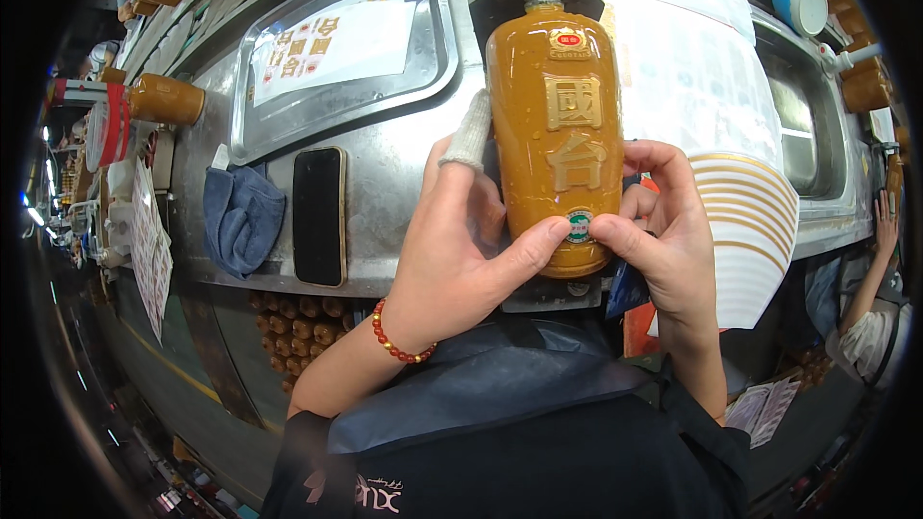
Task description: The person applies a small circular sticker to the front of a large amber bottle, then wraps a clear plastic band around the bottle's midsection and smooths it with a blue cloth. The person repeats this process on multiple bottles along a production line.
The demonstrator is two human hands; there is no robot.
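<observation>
- Far as I could judge, the front of the brown bottle [519,144] was nearly done: red emblem [569,41] up top, gold characters [574,102] down the middle, round green sticker [578,225] near the base.
- My guess is that pressing the sticker flat was the bit left. Couldn't see the back, so no clue there.
- Bottle sat right in front of the wearer at the worktop [385,130], neck pointing away, dark stand [486,10] behind its top end.
- Left hand [452,250] was half curled round the bottle's left side, index finger in a knit sleeve [468,135] running up along it, thumb reaching across to the sticker.
- Right hand [678,255] had hold of the lower right side, fingers bent, thumb at the sticker's other edge.
- Both wrists came in low, thumbs nearly meeting.
</observation>
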